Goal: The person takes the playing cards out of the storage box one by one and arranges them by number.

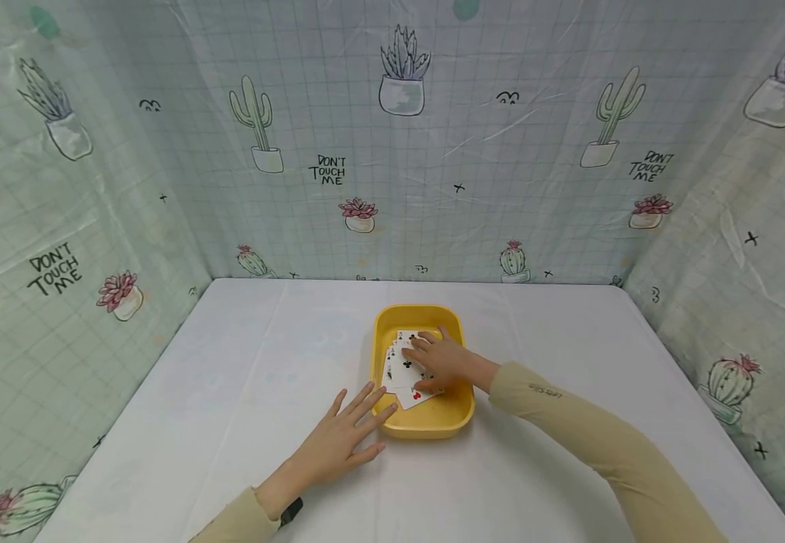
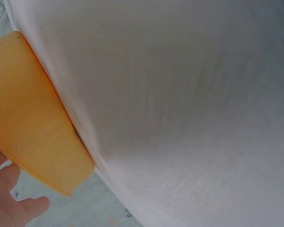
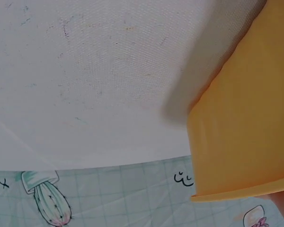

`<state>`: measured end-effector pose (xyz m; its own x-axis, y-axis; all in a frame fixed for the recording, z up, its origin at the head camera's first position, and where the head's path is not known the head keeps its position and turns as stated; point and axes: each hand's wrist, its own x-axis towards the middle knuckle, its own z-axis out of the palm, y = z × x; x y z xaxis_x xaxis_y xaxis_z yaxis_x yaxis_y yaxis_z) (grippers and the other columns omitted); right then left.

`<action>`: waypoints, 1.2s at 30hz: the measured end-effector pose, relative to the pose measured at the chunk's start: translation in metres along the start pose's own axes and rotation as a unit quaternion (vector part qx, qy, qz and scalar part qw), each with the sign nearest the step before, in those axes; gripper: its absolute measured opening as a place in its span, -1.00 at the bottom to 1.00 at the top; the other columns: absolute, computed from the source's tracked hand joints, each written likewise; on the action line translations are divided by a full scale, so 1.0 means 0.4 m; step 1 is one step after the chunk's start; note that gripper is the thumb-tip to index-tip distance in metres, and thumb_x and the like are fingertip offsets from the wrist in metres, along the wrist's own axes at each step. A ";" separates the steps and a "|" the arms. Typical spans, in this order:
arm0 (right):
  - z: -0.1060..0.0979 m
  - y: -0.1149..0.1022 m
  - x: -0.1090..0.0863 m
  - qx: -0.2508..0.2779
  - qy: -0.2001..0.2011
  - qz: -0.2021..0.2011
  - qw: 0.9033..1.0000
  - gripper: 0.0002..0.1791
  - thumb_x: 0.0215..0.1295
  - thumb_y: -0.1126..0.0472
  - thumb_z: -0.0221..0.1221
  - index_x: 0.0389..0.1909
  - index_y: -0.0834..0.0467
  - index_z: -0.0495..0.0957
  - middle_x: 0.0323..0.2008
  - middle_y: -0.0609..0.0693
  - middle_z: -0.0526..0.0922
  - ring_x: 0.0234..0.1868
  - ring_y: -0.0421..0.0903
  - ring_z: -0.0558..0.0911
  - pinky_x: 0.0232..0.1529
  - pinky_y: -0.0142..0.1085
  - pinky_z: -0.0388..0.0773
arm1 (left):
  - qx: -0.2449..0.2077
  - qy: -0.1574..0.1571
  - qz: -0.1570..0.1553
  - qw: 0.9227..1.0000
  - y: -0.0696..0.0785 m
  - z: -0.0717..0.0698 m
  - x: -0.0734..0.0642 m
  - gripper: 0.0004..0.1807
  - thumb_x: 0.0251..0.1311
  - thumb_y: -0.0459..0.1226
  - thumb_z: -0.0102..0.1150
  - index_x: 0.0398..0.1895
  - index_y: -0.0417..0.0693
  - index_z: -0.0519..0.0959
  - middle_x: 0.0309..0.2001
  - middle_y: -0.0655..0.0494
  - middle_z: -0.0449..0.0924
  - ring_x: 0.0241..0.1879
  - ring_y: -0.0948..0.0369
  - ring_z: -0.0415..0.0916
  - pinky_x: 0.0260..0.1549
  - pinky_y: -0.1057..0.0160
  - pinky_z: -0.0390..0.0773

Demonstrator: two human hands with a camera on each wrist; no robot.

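Note:
A yellow plastic tub (image 1: 426,431) stands on the white table, with several playing cards (image 1: 402,371) spread face up and overlapping inside it. My right hand (image 1: 445,359) reaches in over the right rim, its spread fingers resting over the cards; its palm side is hidden. Beside the near left rim is my left hand (image 1: 335,445), fingers straight and apart, the tips at the rim. In the left wrist view, part of that left hand (image 2: 9,198) shows by the tub's side (image 2: 35,113). The right wrist view has mostly the tub's outer wall (image 3: 241,127).
The white tabletop (image 1: 283,339) extends on all sides of the tub. A patterned cloth (image 1: 460,151) with cactus drawings hangs at the back and both sides. A dark band (image 1: 291,512) is around the left wrist.

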<state>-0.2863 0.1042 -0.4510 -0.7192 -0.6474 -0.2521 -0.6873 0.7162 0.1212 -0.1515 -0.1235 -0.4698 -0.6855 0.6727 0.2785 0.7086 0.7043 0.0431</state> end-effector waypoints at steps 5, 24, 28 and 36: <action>0.006 0.001 0.005 0.002 -0.002 0.005 1.000 -0.19 0.10 -0.34 -0.03 0.33 -0.08 0.07 0.32 0.00 0.19 0.37 0.04 0.08 0.27 0.20 -0.10 | 0.002 -0.001 -0.001 1.000 0.003 -0.001 -0.001 -0.40 0.24 0.07 -0.16 0.34 0.23 0.09 0.40 0.12 -0.03 0.38 0.09 -0.08 0.16 -0.19 0.13; -0.018 0.010 -0.020 0.013 0.051 0.012 0.999 -0.17 0.02 -0.33 0.08 0.29 -0.03 0.16 0.22 0.05 0.30 0.29 0.09 0.17 0.25 0.17 -0.02 | -0.005 -0.004 -0.003 1.000 0.001 -0.002 0.000 -0.39 0.22 0.05 -0.10 0.34 0.22 0.11 0.39 0.12 -0.02 0.39 0.09 -0.08 0.15 -0.20 0.13; -0.019 0.020 -0.035 0.012 0.074 0.006 0.997 -0.15 -0.01 -0.32 0.12 0.27 0.00 0.19 0.17 0.05 0.34 0.26 0.09 0.20 0.24 0.16 0.01 | -0.004 -0.005 -0.005 1.000 0.001 -0.001 -0.001 -0.39 0.22 0.05 -0.10 0.33 0.22 0.11 0.38 0.10 0.02 0.38 0.09 -0.08 0.16 -0.20 0.12; -0.017 0.038 -0.068 0.036 0.089 0.013 0.995 -0.13 -0.05 -0.32 0.16 0.28 0.00 0.20 0.19 0.06 0.33 0.23 0.09 0.20 0.21 0.16 0.03 | -0.006 -0.004 -0.002 1.000 0.000 -0.005 0.001 -0.39 0.21 0.04 -0.08 0.34 0.22 0.10 0.38 0.09 0.04 0.38 0.08 -0.07 0.16 -0.20 0.13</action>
<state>-0.2778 0.1309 -0.4359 -0.7481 -0.6593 -0.0753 -0.6633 0.7463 0.0550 -0.1515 -0.1234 -0.4679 -0.6894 0.6720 0.2706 0.7082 0.7038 0.0564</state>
